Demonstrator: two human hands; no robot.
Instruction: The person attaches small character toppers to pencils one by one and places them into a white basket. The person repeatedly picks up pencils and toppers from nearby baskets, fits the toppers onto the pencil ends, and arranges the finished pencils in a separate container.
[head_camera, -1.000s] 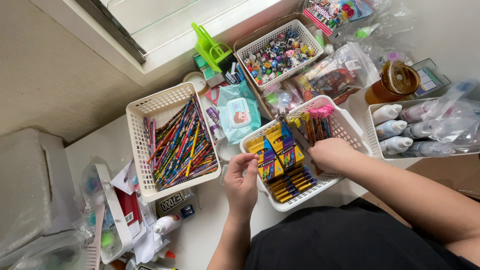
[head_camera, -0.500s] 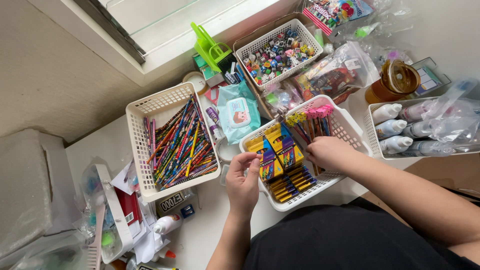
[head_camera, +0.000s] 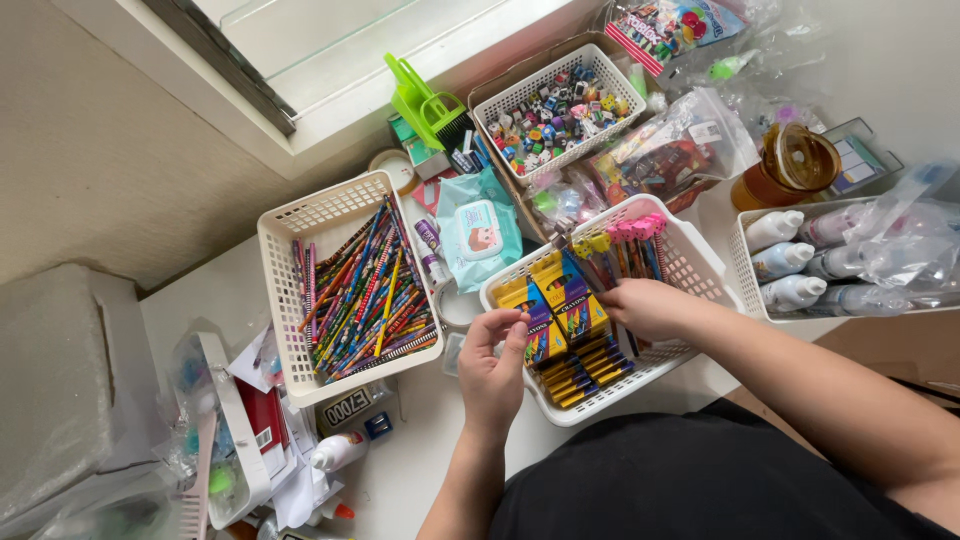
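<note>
A white plastic basket in front of me holds yellow crayon boxes and pencils with pink and yellow toppers. My right hand is inside the basket, fingers curled around the lower ends of those pencils. My left hand hovers at the basket's near-left rim, thumb and fingers pinched together beside a crayon box; whether it holds something small I cannot tell.
A white basket of colored pencils stands to the left. Behind are a wet-wipes pack, a basket of small erasers, a green dustpan, and a tray of white bottles at right. Clutter lies at lower left.
My right hand has slid slightly toward me along the pencils. My left hand has stayed at the basket's near-left rim with fingers pinched.
</note>
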